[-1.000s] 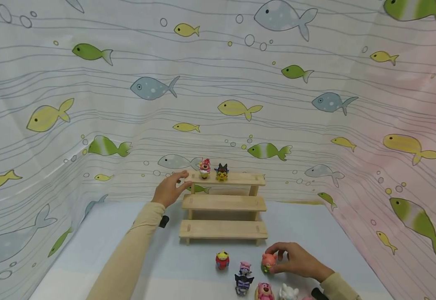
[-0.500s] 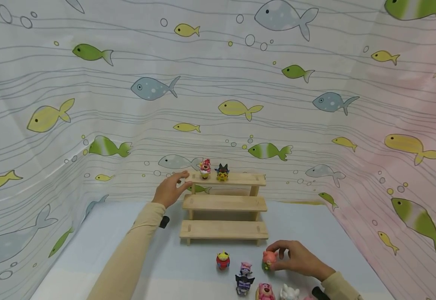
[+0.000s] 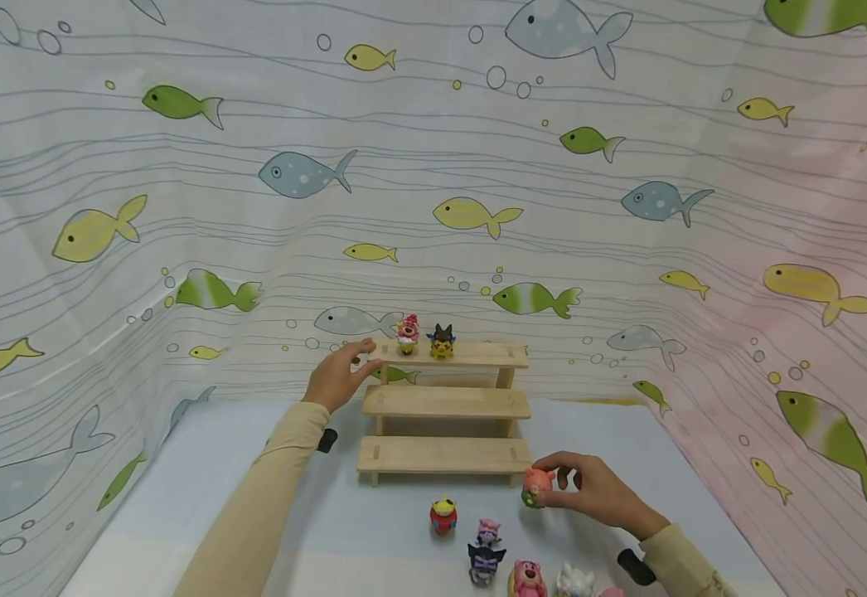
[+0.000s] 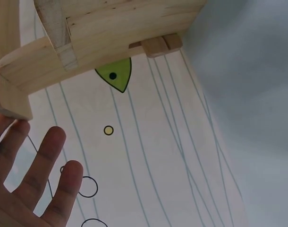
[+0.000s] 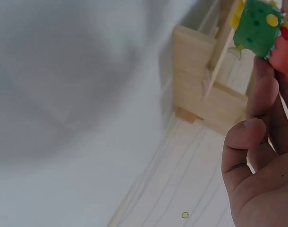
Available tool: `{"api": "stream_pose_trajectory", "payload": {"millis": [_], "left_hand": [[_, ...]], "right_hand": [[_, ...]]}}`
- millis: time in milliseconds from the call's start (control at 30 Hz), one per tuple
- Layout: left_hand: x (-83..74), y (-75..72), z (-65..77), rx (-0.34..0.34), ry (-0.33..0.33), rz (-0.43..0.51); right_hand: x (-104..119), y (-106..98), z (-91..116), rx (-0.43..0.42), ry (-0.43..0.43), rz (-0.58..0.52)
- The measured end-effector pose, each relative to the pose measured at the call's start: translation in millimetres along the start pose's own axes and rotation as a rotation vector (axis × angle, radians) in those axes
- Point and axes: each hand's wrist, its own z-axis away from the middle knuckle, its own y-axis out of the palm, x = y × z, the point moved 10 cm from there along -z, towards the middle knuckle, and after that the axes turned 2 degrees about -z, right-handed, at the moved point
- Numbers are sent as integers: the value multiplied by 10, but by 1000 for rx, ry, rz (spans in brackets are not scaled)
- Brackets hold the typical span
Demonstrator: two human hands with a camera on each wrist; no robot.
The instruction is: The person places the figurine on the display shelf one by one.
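A three-tier wooden stand [image 3: 444,402] stands on the table. At the left end of its top tier my left hand [image 3: 336,377] holds the board's end between thumb and fingers; in the left wrist view its other fingers [image 4: 53,142] spread below the wood. My right hand [image 3: 593,489] pinches a small toy figurine [image 3: 536,487] with a coral-pink eared head and green body, close to the lowest tier's right end. The right wrist view shows the figurine's green spotted part [image 5: 258,26] at the fingertips. Two figurines stand on the top tier: a pink one [image 3: 407,336] and a yellow-and-black one [image 3: 442,342].
In front of the stand are a red-and-yellow figurine [image 3: 443,516], a purple-and-black one [image 3: 485,564], a pink bear [image 3: 527,578] and a white one [image 3: 573,579]. A fish-print sheet [image 3: 433,166] hangs behind and at both sides.
My right hand has moved forward with the pink-and-green figurine, up toward the lowest tier's right end. The left hand stays at the top tier.
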Motion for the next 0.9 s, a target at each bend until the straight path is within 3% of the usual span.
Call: {"api": "stream_pose_trajectory", "payload": {"millis": [700,900], "left_hand": [[18,12,1,9,-18,8],[7,10,-5,6,-20,11]], "right_hand": [[311,-236,-412,-132,-69,-14],[349,-238,-544,-143,-46,-17]]}}
